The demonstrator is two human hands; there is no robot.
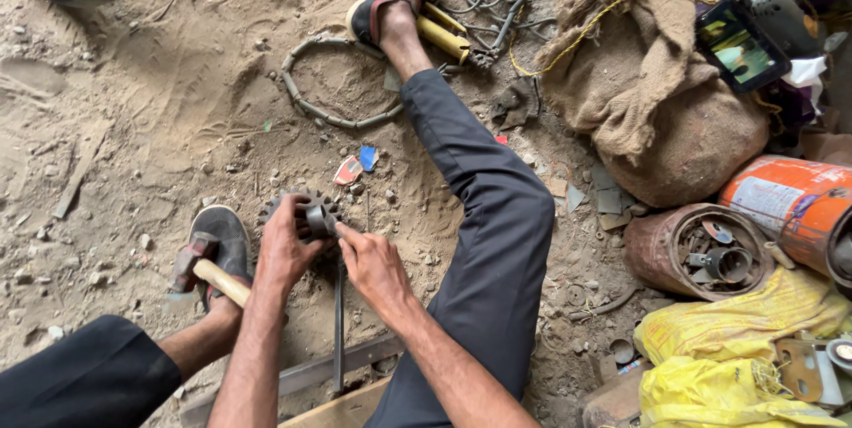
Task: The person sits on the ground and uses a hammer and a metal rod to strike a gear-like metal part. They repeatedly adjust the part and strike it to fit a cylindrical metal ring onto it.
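Observation:
A dark toothed gear [306, 208] with a short metal sleeve at its hub sits on the sandy ground, on top of a thin upright metal rod [338, 321]. My left hand [286, 246] wraps around the gear's left side. My right hand [373, 264] pinches the sleeve from the right with thumb and fingers. A hammer [206, 268] with a wooden handle and rusty head lies across my left foot's sandal, just left of my left hand. My right leg in dark trousers stretches out to the upper right.
A rusty cylinder [697, 251] with small parts inside lies at right, beside an orange canister [790, 202]. A burlap sack [661, 82] carries a phone [741, 45]. Yellow bags [737, 348] sit lower right. A bent ring [333, 82] and cables lie near my far foot.

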